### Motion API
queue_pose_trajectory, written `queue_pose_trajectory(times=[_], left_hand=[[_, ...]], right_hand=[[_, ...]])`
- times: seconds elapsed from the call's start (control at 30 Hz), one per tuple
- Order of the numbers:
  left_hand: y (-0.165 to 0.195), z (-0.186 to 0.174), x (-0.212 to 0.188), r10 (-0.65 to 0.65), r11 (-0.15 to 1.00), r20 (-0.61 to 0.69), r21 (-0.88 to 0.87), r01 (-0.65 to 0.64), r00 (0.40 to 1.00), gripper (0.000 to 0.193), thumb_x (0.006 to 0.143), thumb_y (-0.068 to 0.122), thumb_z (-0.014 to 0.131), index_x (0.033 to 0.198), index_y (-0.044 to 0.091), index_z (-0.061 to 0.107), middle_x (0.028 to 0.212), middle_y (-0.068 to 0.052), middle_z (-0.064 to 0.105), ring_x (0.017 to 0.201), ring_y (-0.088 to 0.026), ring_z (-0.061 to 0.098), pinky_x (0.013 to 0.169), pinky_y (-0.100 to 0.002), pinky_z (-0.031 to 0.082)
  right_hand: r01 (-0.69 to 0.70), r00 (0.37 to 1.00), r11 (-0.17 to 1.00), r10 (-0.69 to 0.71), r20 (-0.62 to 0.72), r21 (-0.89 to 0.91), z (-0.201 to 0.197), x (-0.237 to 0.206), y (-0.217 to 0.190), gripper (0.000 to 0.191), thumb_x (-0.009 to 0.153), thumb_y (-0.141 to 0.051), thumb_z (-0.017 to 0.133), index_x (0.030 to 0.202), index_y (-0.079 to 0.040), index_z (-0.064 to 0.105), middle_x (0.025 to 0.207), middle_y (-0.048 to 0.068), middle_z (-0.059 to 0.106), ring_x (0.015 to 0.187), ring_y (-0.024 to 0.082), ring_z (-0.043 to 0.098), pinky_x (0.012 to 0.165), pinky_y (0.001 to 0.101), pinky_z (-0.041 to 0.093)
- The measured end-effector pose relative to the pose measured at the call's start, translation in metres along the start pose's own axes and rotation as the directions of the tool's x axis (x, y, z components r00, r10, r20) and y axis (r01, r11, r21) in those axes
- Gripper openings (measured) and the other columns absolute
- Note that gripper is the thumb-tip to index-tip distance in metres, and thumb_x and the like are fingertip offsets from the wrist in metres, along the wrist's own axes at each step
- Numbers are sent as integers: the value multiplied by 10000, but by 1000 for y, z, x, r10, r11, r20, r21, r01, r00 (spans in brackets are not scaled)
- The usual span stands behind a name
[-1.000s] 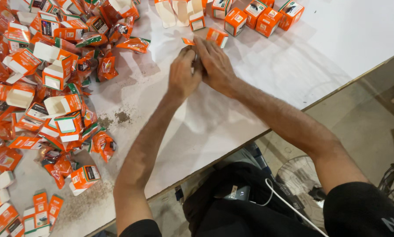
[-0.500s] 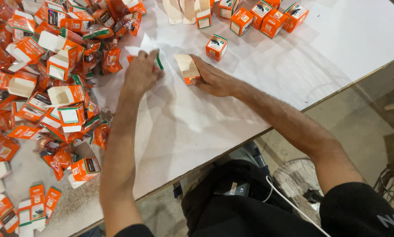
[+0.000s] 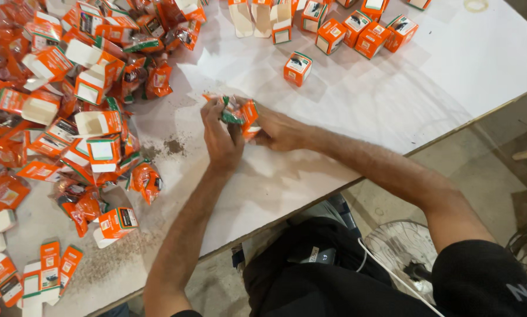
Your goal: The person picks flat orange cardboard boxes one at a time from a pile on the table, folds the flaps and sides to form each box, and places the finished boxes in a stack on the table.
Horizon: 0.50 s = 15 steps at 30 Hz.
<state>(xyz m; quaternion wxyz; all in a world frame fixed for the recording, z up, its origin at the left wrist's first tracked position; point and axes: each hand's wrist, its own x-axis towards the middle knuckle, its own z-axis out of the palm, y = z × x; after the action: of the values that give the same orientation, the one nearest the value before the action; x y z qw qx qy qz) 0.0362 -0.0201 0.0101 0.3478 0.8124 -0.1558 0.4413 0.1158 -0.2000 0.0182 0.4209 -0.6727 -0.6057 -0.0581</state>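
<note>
Left hand and right hand together, clamped on a small orange carton above the white worktop; light, thin card, probably crushable, best pinched at its edges; finished cartons beyond

Two hands, one packet, one table.

White table above grey floor
</note>
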Motion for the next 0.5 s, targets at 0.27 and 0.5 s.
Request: queue_pose_trajectory(times=[0.27, 0.5], left_hand=[[-1, -25, 1, -200, 947, -232, -296, 126, 952, 407, 1013, -99, 629, 1350, 32, 442, 1407, -178, 456, 1278, -270, 566, 1090, -331, 530], [26, -17, -4, 219, 975, 97, -52, -215, 971, 342, 966, -78, 762, 1254, 16, 604, 1306, -237, 627, 1281, -317, 625, 1056, -418, 574]], right_hand=[[-239, 955, 969, 223, -194, -59, -3, 1, -18, 754, 762, -221, 885, 1419, -52, 555, 1147, 132, 678, 960, 330, 663, 818, 420, 562], [-428, 897, 903, 419, -140, -41, 10, -7, 1, 590, 768, -218, 905, 1233, -18, 602, 1084, 153, 652, 792, 268, 697, 689, 380, 562]])
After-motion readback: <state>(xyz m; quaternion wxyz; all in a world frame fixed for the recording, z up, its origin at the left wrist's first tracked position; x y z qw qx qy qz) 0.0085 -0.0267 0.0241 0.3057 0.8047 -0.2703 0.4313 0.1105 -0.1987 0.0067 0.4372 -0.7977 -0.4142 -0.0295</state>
